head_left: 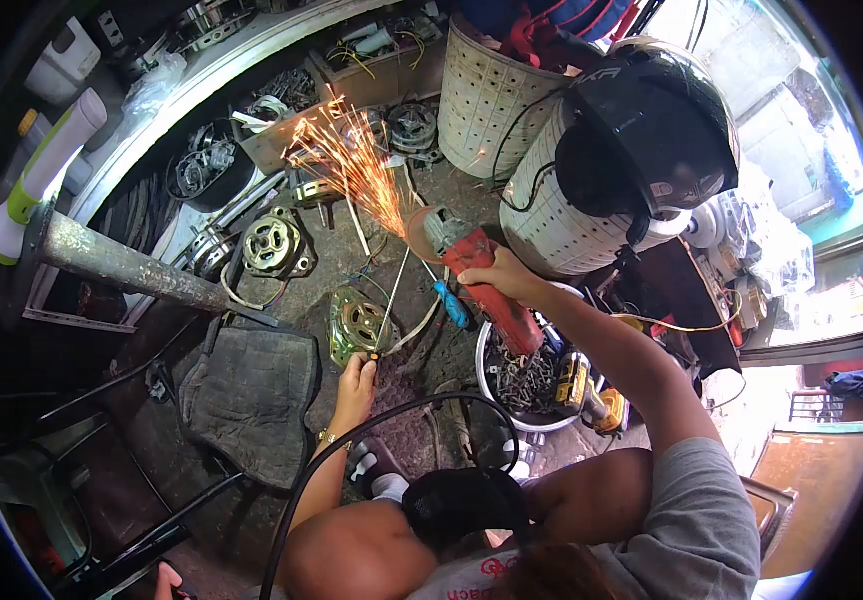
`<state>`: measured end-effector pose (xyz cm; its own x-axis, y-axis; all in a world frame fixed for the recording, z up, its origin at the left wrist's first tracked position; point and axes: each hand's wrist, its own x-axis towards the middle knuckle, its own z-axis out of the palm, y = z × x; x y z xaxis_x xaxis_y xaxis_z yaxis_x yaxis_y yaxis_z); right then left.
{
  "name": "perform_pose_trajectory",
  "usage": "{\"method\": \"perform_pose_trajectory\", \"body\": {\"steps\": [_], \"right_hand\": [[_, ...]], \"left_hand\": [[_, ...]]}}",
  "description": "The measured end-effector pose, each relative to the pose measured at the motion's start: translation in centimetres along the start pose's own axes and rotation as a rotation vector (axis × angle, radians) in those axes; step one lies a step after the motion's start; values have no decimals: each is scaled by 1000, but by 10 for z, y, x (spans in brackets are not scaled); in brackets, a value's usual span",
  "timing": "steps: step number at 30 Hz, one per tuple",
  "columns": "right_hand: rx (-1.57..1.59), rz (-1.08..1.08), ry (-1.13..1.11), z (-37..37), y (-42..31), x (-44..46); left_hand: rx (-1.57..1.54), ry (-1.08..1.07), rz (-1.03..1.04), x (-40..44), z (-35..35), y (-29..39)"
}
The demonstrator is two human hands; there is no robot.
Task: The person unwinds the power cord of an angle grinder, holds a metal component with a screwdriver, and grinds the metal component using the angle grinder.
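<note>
Red angle grinder (511, 322), clasped in right hand (501, 278), sparks (359, 170) beyond.

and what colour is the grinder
The grinder is mostly red; it shows in the head view.

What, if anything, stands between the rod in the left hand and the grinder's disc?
Nothing visible: the metal rod runs from the left hand up to the disc, where sparks fly. The blue-handled tool lies beside that line, not across it.

black helmet (651, 130) | atop white perforated drum (556, 235) | second perforated drum (483, 100) beside | dark quilted pad (251, 400), left
</note>
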<state>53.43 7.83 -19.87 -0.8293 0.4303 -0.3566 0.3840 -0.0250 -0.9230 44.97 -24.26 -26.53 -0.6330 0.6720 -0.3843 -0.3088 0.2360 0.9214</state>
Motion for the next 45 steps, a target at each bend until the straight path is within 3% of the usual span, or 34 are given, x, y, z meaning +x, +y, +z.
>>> {"method": "perform_pose_trajectory", "body": {"steps": [22, 29, 45], "right_hand": [[-68, 111, 3, 0, -14, 8], [102, 180, -28, -4, -36, -2], [-2, 49, -9, -3, 3, 2]], "left_hand": [[503, 107, 271, -4, -6, 8], [511, 129, 269, -6, -8, 7], [540, 151, 272, -1, -6, 8]]}}
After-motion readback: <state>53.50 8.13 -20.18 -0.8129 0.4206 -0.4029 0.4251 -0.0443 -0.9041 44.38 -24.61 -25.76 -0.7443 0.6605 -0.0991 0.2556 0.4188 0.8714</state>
